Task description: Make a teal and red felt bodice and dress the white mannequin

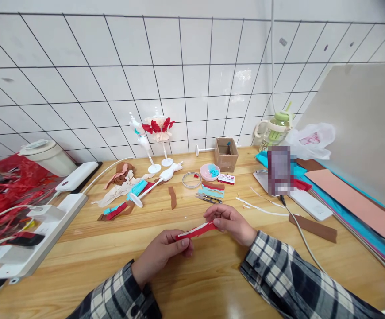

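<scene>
My left hand [161, 254] and my right hand [230, 223] hold a narrow red strip [197, 231] with a white edge between them, just above the wooden table [212, 274]. Each hand pinches one end, fingers closed. Small scissors [208, 198] lie a short way beyond my right hand, beside red and teal strips [212, 189]. A brown strip [172, 197] lies beyond the hands.
White doll stands and a figure with red bows [157, 126] stand by the tiled wall. A cardboard box [226, 153], pink dish [209, 172], clear lid [191, 180], phone [279, 170], green cup [276, 128], coloured sheets [355, 204], a power strip [40, 235] and cables [307, 248] surround the work area.
</scene>
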Demonstrator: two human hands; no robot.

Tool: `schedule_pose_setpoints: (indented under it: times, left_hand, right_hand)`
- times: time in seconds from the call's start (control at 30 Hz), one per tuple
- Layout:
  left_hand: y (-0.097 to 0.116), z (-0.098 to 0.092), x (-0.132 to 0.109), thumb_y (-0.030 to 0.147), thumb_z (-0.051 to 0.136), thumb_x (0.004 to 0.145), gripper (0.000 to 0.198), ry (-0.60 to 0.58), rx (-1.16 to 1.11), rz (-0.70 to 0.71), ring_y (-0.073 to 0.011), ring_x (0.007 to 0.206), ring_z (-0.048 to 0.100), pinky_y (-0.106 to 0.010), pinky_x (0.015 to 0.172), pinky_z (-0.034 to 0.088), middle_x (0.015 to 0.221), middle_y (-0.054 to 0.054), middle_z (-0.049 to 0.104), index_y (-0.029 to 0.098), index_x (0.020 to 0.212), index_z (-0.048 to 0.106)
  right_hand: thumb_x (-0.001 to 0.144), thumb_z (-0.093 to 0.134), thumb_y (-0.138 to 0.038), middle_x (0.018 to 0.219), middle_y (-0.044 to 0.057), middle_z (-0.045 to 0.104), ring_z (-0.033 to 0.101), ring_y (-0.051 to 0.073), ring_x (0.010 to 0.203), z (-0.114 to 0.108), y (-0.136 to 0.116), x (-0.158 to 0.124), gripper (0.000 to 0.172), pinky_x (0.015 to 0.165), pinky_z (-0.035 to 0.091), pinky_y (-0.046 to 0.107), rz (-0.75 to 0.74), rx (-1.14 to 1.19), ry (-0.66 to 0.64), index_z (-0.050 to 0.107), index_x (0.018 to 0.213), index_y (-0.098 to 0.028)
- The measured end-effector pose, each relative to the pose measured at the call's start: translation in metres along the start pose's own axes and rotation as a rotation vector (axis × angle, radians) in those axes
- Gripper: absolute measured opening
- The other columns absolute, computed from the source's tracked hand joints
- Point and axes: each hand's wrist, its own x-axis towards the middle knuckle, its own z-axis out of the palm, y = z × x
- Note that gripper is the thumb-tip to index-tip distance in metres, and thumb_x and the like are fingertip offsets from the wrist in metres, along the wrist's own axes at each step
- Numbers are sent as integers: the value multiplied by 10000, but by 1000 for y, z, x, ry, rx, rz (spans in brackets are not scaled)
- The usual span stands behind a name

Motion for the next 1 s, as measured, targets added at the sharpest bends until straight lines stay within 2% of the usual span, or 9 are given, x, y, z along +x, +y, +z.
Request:
schedule_pose_setpoints:
  times: [0.07, 0.13, 0.23, 0.33, 0.43, 0.53, 0.67, 0.77, 1.0]
  left_hand:
    - [1, 0, 1, 442, 712, 735, 308, 28, 37, -1, -135, 656, 560, -230, 675, 408, 668, -23, 676, 136, 713, 730]
    - [0, 2, 2, 466, 699, 733, 330, 62, 61, -1, -140, 662, 557, -231, 675, 403, 672, -22, 678, 138, 728, 736]
    - [-2, 6, 4, 490, 680, 733, 350, 101, 129, -5, -143, 663, 542, -231, 658, 391, 684, -14, 666, 143, 747, 723]
    - [-4, 11, 5, 484, 638, 767, 363, 62, 293, 32, -139, 637, 503, -235, 630, 368, 645, -5, 614, 132, 690, 681]
    - [-4, 16, 5, 472, 575, 812, 384, 33, 393, 70, -127, 591, 441, -235, 583, 331, 584, 14, 529, 136, 632, 622]
    - [-2, 17, 4, 450, 567, 817, 338, 63, 422, 76, -138, 616, 462, -235, 593, 351, 625, 6, 551, 139, 704, 636]
    - [0, 13, 2, 422, 567, 821, 310, 169, 483, 132, -180, 752, 548, -247, 663, 410, 828, -51, 652, 146, 910, 676]
    - [0, 9, 2, 414, 548, 825, 296, 221, 504, 167, -176, 717, 544, -249, 650, 410, 762, -44, 642, 153, 830, 687]
    - [1, 10, 4, 401, 594, 790, 263, 215, 463, 175, -168, 696, 548, -252, 659, 417, 742, -41, 646, 154, 758, 679]
  right_hand:
    - [778, 683, -387, 919, 56, 650, 542, 122, 696, -4, -1, 1, 316, 506, 340, 198, 16, 30, -7, 652, 1032, -203]
    - [801, 647, -414, 1045, 78, 639, 557, 152, 768, -4, -4, 1, 354, 550, 388, 226, -47, -38, 63, 629, 1098, -223]
    - [825, 634, -384, 1113, 70, 627, 550, 200, 939, 3, -13, 0, 284, 781, 446, 331, -261, -449, 220, 643, 1076, -251]
    - [825, 647, -349, 1081, 64, 661, 525, 233, 1064, 19, -18, -1, 233, 954, 373, 403, -392, -865, 94, 665, 1032, -243]
    - [817, 657, -319, 876, 37, 697, 572, 207, 912, 32, -13, -1, 137, 875, 400, 364, -324, -1020, -19, 677, 912, -222]
    - [815, 659, -288, 664, 0, 646, 555, 160, 708, 34, -8, 0, 112, 739, 402, 305, -219, -1039, -16, 656, 740, -204]
    - [852, 600, -260, 721, 6, 647, 557, 148, 717, 24, -6, 2, 121, 692, 385, 271, -195, -997, -16, 645, 761, -193]
    - [848, 600, -263, 722, 3, 638, 554, 147, 717, 20, -7, 2, 126, 683, 380, 263, -180, -988, -27, 636, 753, -189]
    - [837, 614, -256, 697, -8, 626, 540, 137, 688, 20, -3, 2, 123, 661, 375, 255, -160, -980, -54, 632, 735, -191]
